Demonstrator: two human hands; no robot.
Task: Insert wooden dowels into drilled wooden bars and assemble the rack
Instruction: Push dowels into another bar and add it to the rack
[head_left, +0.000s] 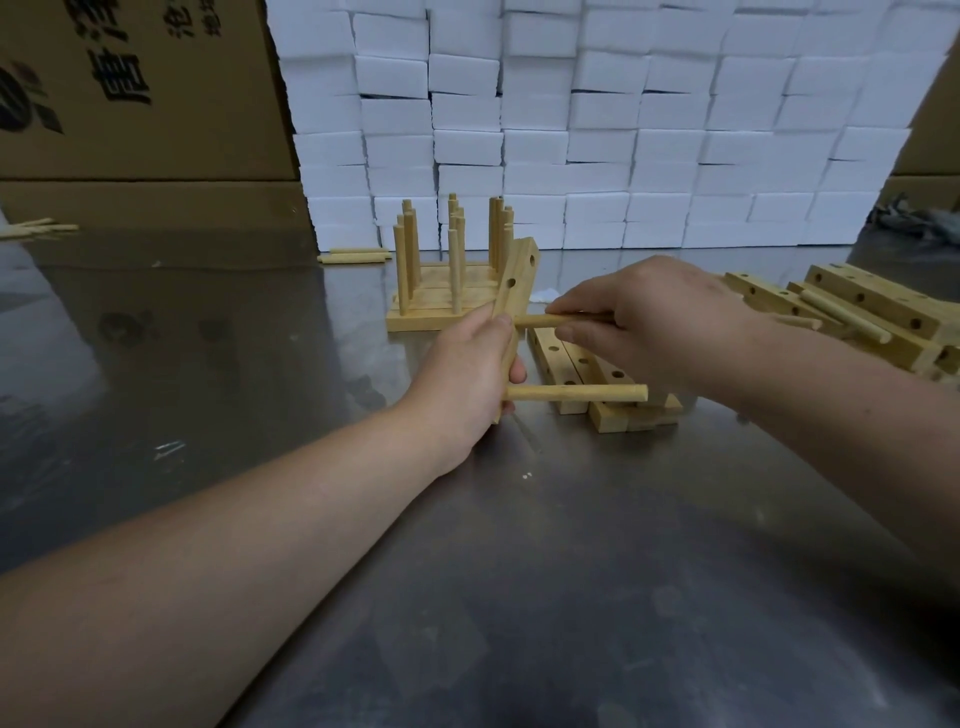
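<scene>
My left hand (470, 371) grips a drilled wooden bar (516, 280) tilted upright above the metal table; two empty holes show in its upper part. One dowel (576, 393) sticks out sideways to the right from the bar's lower end. My right hand (649, 319) pinches a second dowel (540, 321) and holds its tip against the bar's middle, level with my left thumb. Behind the bar stands a group of bars with several upright dowels (449, 270).
Drilled bars lie flat under my right hand (613, 410). A heap of bars and loose dowels (872, 317) sits at the right. Loose dowels lie at the back (353, 256) and far left (39, 227). White foam blocks (597, 119) and cardboard boxes (140, 88) wall the back.
</scene>
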